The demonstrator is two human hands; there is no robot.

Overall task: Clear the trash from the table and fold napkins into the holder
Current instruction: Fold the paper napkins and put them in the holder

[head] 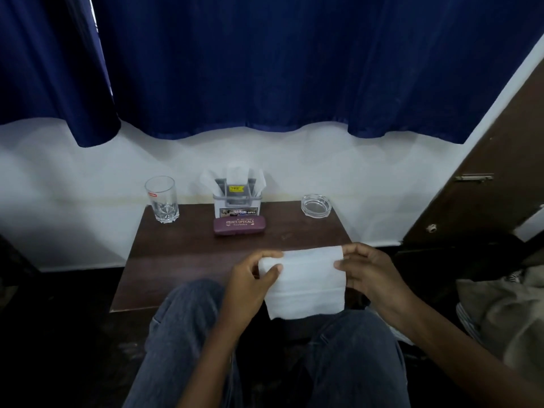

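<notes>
I am holding a white napkin (304, 282) up in the lower middle of the frame, just over the near edge of the bench (182, 254) and above my knees. My left hand (250, 287) pinches its upper left corner between thumb and fingers. My right hand (371, 275) pinches the upper right corner the same way. The napkin hangs down from that top edge, flat and open, with its long side running left to right between my two hands.

The holder (238, 198) stands at the far side of the bench, up above my hands in the frame and a little to the left. It already has some white napkins sticking up out of it. So the holder lies straight ahead of the napkin — my left hand looks a bit nearer to it. A purple glasses case (240, 226) lies just in front of the holder, right in the way between.

A glass (162, 198) stands to the left of the holder and a glass ashtray (316, 205) to the right.

I think I am folding now — the napkin likely needs another fold before it fits.
</notes>
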